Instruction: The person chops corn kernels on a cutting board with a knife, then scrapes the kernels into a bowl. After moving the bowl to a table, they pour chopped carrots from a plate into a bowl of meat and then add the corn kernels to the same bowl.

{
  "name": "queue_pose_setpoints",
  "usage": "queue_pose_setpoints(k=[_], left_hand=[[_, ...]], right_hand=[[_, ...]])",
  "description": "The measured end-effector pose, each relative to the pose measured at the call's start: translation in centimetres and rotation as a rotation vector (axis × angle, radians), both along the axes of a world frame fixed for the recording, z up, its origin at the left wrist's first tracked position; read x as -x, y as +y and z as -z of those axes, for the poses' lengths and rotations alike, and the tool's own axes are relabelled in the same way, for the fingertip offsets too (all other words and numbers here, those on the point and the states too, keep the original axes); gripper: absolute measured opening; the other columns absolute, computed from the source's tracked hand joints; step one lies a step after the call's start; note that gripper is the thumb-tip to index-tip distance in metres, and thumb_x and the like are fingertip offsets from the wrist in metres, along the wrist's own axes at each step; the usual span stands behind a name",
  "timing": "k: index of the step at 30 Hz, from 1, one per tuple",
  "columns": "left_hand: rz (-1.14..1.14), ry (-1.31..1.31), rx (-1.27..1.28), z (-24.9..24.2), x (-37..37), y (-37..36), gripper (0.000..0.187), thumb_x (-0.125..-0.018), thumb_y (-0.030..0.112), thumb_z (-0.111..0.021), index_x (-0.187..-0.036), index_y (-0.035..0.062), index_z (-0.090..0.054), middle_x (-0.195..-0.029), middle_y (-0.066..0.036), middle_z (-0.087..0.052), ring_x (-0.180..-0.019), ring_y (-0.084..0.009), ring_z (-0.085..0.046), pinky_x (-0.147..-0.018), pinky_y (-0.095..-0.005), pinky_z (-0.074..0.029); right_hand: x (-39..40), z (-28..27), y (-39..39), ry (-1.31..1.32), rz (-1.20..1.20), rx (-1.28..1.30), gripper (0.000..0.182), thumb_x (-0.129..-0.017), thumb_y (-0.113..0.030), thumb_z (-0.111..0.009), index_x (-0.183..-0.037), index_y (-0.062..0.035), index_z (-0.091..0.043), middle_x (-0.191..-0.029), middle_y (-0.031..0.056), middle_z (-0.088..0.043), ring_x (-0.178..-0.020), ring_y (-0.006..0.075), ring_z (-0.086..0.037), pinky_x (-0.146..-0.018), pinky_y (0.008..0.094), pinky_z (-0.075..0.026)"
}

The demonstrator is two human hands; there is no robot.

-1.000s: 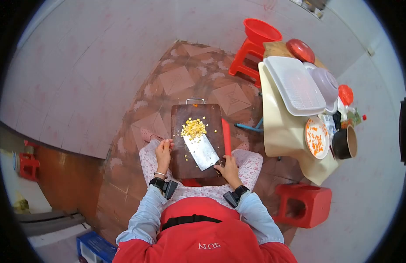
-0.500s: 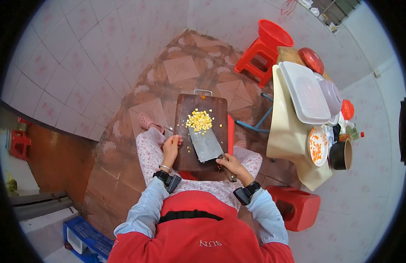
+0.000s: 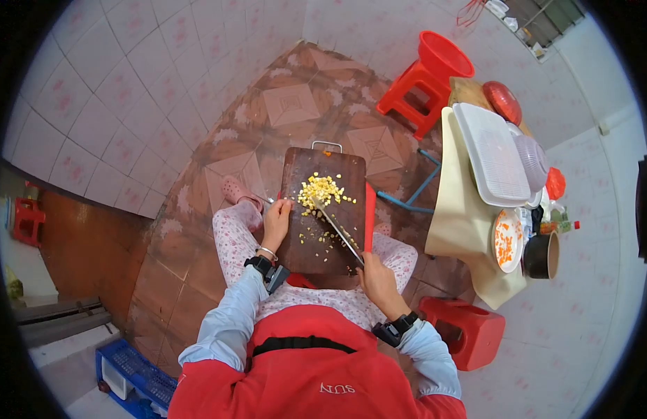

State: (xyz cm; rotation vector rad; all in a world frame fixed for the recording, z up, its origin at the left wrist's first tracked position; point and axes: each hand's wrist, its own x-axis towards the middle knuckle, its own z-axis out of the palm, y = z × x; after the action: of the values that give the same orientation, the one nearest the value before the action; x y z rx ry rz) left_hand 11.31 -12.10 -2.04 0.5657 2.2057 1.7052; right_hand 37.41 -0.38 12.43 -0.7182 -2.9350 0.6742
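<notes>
Wooden cutting board [image 3: 306, 241] rests across the seated person's lap and carries a pile of yellow chopped pieces [image 3: 321, 190] near its far end. Right hand [image 3: 376, 278] is closed around the handle of a cleaver [image 3: 337, 230], blade set on edge beside the pile. Left hand [image 3: 276, 222] lies loosely curled on the board's left edge, holding nothing. A cream table [image 3: 458, 209] stands to the right.

Lighting was bright and even, pretty soft, hardly any shadows on the floor [image 3: 163, 84]. Heavy fisheye warp, tile lines bowed hard toward the rim, black vignette all round. Centre sharp, 3 o'clock edge smeary.
</notes>
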Motion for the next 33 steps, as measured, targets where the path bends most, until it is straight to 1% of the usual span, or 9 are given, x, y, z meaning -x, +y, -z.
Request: queue_pose_setpoints(k=[3,8,13,16,19,21,23,24,33], left_hand=[[-0.011,0.091,0.009,-1.3,1.0,0.8,0.029,-0.096,0.025,-0.051,-0.094,-0.0007,-0.065,-0.088,-0.014,-0.065,-0.085,-0.0302,-0.062,-0.077,-0.0352,-0.047],[0.062,0.211,0.026,-1.5,1.9,3.0,0.024,-0.094,0.022,-0.054,-0.095,0.0003,-0.065,-0.096,-0.015,-0.063,-0.091,-0.0312,-0.059,-0.081,-0.0367,-0.045],[0.137,0.411,0.029,-1.9,2.8,6.4,0.021,-0.092,0.018,-0.056,-0.101,0.0020,-0.065,-0.104,-0.013,-0.061,-0.100,-0.0299,-0.056,-0.089,-0.0368,-0.042],[0.267,0.549,0.150,-2.2,3.0,8.5,0.024,-0.089,0.022,-0.059,-0.108,0.0087,-0.066,-0.118,-0.008,-0.058,-0.113,-0.0290,-0.048,-0.094,-0.0411,-0.039],[0.382,0.642,0.267,-2.3,3.0,10.1,0.027,-0.087,0.026,-0.061,-0.111,0.0134,-0.066,-0.121,-0.006,-0.057,-0.115,-0.0281,-0.047,-0.094,-0.0427,-0.038],[0.405,0.663,0.271,-2.1,3.0,10.6,0.028,-0.086,0.030,-0.062,-0.110,0.0170,-0.067,-0.118,-0.004,-0.058,-0.114,-0.0265,-0.047,-0.091,-0.0429,-0.038],[0.508,0.670,0.334,-2.0,2.5,10.7,0.024,-0.084,0.031,-0.063,-0.103,0.0170,-0.070,-0.111,-0.001,-0.059,-0.108,-0.0247,-0.048,-0.088,-0.0418,-0.037],[0.466,0.695,0.263,-1.8,2.0,10.5,0.020,-0.083,0.030,-0.065,-0.096,0.0162,-0.071,-0.105,-0.001,-0.059,-0.103,-0.0242,-0.049,-0.084,-0.0404,-0.038],[0.447,0.581,0.216,-1.5,-2.9,5.7,0.016,-0.084,0.023,-0.063,-0.093,0.0099,-0.069,-0.101,-0.004,-0.061,-0.098,-0.0253,-0.052,-0.084,-0.0391,-0.039]], right_hand=[[-1.0,0.6,-0.7,0.041,0.058,0.036,0.034,-0.083,-0.012,-0.065,-0.111,-0.0042,-0.047,-0.095,0.0209,-0.057,-0.075,0.0422,-0.061,-0.061,0.0494,-0.050],[-1.7,1.7,-0.7,0.092,0.161,0.110,0.033,-0.084,-0.013,-0.063,-0.113,-0.0052,-0.048,-0.095,0.0205,-0.058,-0.079,0.0429,-0.061,-0.063,0.0505,-0.050],[-2.5,2.6,0.2,0.104,0.214,0.207,0.034,-0.084,-0.014,-0.065,-0.114,-0.0043,-0.051,-0.097,0.0205,-0.059,-0.085,0.0413,-0.061,-0.069,0.0457,-0.050],[-2.6,2.8,0.6,0.148,0.212,0.263,0.032,-0.085,-0.015,-0.064,-0.112,-0.0031,-0.052,-0.095,0.0216,-0.061,-0.083,0.0422,-0.061,-0.067,0.0483,-0.049],[-2.3,1.7,0.7,0.174,0.308,0.366,0.030,-0.086,-0.019,-0.066,-0.108,-0.0016,-0.054,-0.091,0.0216,-0.063,-0.082,0.0425,-0.062,-0.067,0.0476,-0.049],[-1.9,1.8,1.5,0.210,0.341,0.324,0.030,-0.086,-0.020,-0.066,-0.108,-0.0016,-0.055,-0.089,0.0214,-0.063,-0.081,0.0426,-0.062,-0.067,0.0473,-0.049],[-1.4,2.0,2.8,0.244,0.381,0.285,0.030,-0.087,-0.021,-0.066,-0.107,-0.0016,-0.056,-0.087,0.0212,-0.064,-0.081,0.0428,-0.062,-0.067,0.0471,-0.049],[-0.9,2.3,3.8,0.220,0.373,0.233,0.030,-0.087,-0.022,-0.066,-0.107,-0.0017,-0.056,-0.086,0.0215,-0.064,-0.082,0.0429,-0.062,-0.067,0.0472,-0.049],[3.5,5.1,8.1,0.206,0.180,0.087,0.029,-0.087,-0.023,-0.064,-0.109,-0.0061,-0.055,-0.092,0.0186,-0.064,-0.081,0.0412,-0.062,-0.066,0.0478,-0.050]])
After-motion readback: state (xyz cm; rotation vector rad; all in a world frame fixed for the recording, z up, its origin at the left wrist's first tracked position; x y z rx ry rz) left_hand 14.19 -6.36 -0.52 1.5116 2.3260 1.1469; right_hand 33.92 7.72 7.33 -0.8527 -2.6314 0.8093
